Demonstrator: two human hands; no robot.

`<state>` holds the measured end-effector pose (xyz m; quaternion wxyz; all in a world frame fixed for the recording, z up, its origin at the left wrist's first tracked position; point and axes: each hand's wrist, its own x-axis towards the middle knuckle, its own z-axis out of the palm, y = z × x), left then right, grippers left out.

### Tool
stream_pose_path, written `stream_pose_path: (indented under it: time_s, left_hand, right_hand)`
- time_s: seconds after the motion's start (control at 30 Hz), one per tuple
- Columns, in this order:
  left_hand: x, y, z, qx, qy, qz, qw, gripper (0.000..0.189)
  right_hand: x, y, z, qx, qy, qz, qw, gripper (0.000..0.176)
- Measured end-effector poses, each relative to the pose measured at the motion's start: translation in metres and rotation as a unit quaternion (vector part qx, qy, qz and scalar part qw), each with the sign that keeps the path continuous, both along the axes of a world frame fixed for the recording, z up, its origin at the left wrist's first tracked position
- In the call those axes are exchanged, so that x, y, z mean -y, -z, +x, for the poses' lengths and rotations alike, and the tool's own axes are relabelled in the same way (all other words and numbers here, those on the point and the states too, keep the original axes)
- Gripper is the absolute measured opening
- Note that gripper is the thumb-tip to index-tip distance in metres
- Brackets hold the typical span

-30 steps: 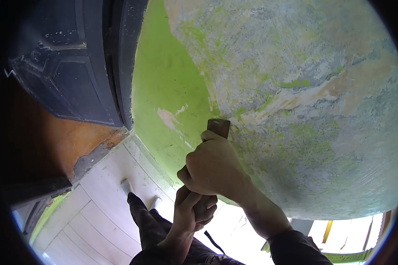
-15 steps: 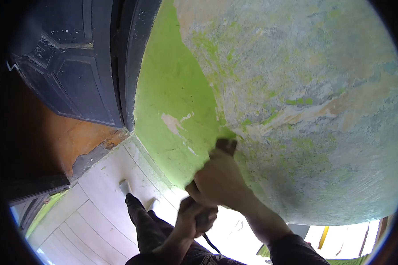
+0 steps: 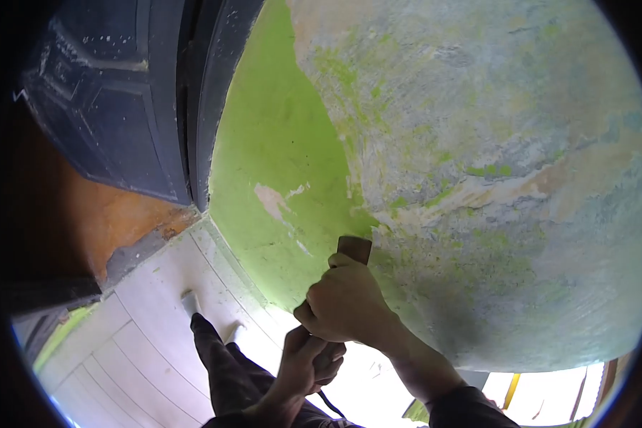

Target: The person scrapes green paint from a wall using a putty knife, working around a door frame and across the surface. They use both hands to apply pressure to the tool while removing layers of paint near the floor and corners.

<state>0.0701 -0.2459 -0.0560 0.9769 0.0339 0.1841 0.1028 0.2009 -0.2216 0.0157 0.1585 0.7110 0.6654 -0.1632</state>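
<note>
Right hand [image 3: 347,299] and left hand [image 3: 307,365], clenched around a flat-ended brown tool [image 3: 354,248], had lowered it beside remaining bright-green paint [image 3: 292,164].

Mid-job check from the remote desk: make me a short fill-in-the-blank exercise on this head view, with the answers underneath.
1. The smooth paint left of the mottled area is coloured ____.
2. The dark door is on the ____ side of the picture.
3. Counting the left grip and the right grip, ____ grips close on the tool.

Missing words: green; left; two.
</note>
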Motion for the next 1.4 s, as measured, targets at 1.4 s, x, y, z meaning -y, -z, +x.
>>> stream_pose_path:
  time_s: [1.4]
  left_hand:
    - [-0.019,-0.005,0.006,0.037,-0.042,0.003,0.998,0.020]
  right_hand:
    - [-0.023,-0.016,-0.004,0.059,-0.013,0.039,0.997,0.034]
